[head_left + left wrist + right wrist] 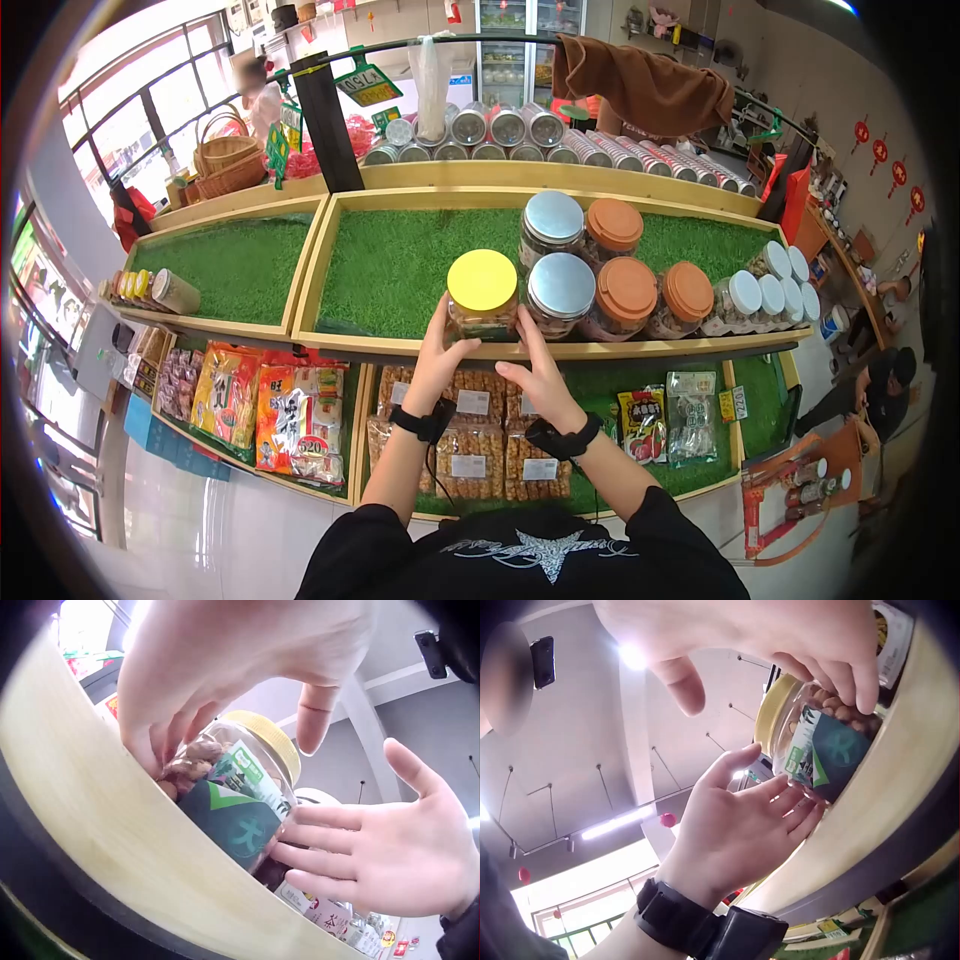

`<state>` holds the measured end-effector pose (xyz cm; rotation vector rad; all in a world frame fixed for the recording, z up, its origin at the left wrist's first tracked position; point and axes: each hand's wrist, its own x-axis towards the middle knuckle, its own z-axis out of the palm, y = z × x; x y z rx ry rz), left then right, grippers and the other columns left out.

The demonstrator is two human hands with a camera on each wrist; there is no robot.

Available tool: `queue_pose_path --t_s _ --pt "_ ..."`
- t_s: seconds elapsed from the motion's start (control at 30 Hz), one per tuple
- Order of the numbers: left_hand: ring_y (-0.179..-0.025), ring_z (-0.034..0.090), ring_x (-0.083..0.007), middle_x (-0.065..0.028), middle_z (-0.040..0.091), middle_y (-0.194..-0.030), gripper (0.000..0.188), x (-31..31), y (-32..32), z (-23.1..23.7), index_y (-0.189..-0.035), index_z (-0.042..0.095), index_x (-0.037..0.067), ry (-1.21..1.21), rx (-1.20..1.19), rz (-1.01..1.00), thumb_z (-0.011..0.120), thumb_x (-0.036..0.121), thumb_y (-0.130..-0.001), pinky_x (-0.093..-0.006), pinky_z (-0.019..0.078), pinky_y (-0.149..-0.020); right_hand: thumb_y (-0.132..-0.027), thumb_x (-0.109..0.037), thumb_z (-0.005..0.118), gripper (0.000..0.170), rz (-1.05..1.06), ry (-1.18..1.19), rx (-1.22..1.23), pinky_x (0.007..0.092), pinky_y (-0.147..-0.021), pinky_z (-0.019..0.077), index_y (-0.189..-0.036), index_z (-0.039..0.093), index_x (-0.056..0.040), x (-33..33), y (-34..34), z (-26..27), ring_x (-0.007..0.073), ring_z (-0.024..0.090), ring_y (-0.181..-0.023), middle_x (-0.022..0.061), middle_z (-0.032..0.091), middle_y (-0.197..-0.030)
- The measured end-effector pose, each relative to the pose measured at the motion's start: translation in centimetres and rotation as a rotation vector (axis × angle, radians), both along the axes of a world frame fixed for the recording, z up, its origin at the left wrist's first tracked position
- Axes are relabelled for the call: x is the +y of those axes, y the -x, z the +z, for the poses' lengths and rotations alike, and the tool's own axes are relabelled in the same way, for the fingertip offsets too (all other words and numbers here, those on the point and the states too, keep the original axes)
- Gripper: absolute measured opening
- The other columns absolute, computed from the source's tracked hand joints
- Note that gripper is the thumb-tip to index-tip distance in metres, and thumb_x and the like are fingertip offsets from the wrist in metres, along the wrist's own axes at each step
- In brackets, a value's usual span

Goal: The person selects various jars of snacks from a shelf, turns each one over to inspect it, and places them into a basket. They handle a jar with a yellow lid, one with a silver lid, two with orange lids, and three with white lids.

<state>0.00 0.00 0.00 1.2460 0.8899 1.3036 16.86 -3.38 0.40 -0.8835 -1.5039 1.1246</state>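
A clear jar with a yellow lid (pixel 482 281) stands at the front of the green-lined shelf (pixel 400 260). My left hand (pixel 437 355) lies along its left side, fingertips at the jar wall and thumb held away. On the other side, my right hand (pixel 540 375) has its fingers straight against the jar, between it and a silver-lidded jar (pixel 560 285). The left wrist view shows nut-like brown pieces inside the jar (pixel 244 791) and a dark green label. In the right wrist view the left palm (pixel 731 832) faces the jar, fingers extended.
More jars with silver and orange lids (pixel 626 290) crowd to the right, then several small white-lidded jars (pixel 745 292). A wooden rim (pixel 400 345) edges the shelf. Below it lie bagged snacks (pixel 465 445). Behind are stacked cans (pixel 508 128) and a brown cloth (pixel 645 80) over a rail.
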Motion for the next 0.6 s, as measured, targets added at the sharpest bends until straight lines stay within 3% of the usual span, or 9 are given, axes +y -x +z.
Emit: queue_pose_path --t_s 0.07,0.2,0.27,0.3,0.4,0.5,0.6 --pt "-0.127 0.031 -0.0256 -0.0144 0.031 -0.138 0.08 -0.2 -0.1 0.2 -0.14 0.019 0.003 -0.105 -0.003 0.026 0.063 0.008 -0.072 -0.0381 0.0287 -0.102 -0.079 -0.021 0.062 0.084 0.008 -0.105 -0.095 0.0356 -0.108 0.0125 -0.14 0.009 0.001 -0.6 -0.2 0.5 0.0285 0.015 -0.135 0.02 0.015 -0.144" --pt "-0.128 0.029 -0.0265 -0.0159 0.03 -0.137 0.079 -2.4 0.5 3.2 -0.139 0.02 0.001 -0.28 -0.082 0.1 0.062 0.009 -0.073 -0.0376 0.0239 -0.104 -0.077 -0.02 0.062 0.086 0.026 -0.183 -0.04 0.037 -0.107 0.0157 -0.141 0.008 0.0006 -3.2 0.7 3.3 0.0291 0.017 -0.134 0.0202 0.017 -0.144" --pt "-0.128 0.029 -0.0264 -0.016 0.03 -0.137 0.08 -4.4 0.7 4.5 -0.139 0.019 0.0 -0.32 -0.097 0.083 0.063 0.01 -0.072 -0.0374 0.0227 -0.105 -0.075 -0.023 0.063 0.09 0.003 -0.3 -0.062 0.0385 -0.107 0.0175 -0.141 0.007 0.0008 -4.7 0.0 5.0 0.0293 0.023 -0.131 0.0193 0.022 -0.141" --pt "-0.129 0.029 -0.0263 -0.0162 0.03 -0.137 0.081 -5.5 0.9 5.2 -0.139 0.019 -0.001 -0.366 -0.109 0.069 0.063 0.011 -0.072 -0.0372 0.0215 -0.105 -0.073 -0.024 0.064 0.088 -0.03 -0.323 -0.009 0.0393 -0.106 0.0189 -0.14 0.012 0.0013 -5.5 0.0 5.8 0.03 0.027 -0.127 0.0186 0.025 -0.136" --pt "-0.128 0.03 -0.0254 -0.0163 0.031 -0.137 0.086 -8.6 0.4 6.3 -0.139 0.016 -0.002 -0.313 -0.097 0.02 0.065 0.009 -0.069 -0.0361 0.0217 -0.105 -0.075 -0.024 0.063 0.078 -0.094 -0.417 -0.184 0.0395 -0.104 0.021 -0.138 0.024 0.0016 -7.4 -1.4 6.3 0.0334 0.026 -0.128 0.021 0.024 -0.137" --pt "-0.125 0.034 -0.0238 -0.0147 0.035 -0.133 0.085 -11.0 -0.7 5.0 -0.138 0.017 -0.002 -0.169 -0.1 -0.014 0.065 0.007 -0.068 -0.0352 0.0253 -0.103 -0.076 -0.022 0.062 0.078 -0.145 -0.426 -0.269 0.0403 -0.105 0.02 -0.138 0.022 0.0006 -9.1 -1.5 6.3 0.0355 0.022 -0.131 0.0238 0.019 -0.141" --pt "-0.124 0.034 -0.0232 -0.014 0.035 -0.131 0.082 -12.3 -2.0 2.6 -0.137 0.02 -0.003 -0.125 -0.105 -0.029 0.064 0.008 -0.068 -0.0346 0.025 -0.103 -0.076 -0.018 0.063 0.078 -0.184 -0.29 -0.265 0.0413 -0.105 0.0189 -0.139 0.02 -0.0015 -11.0 -1.8 4.6 0.0372 0.019 -0.133 0.0259 0.014 -0.144"
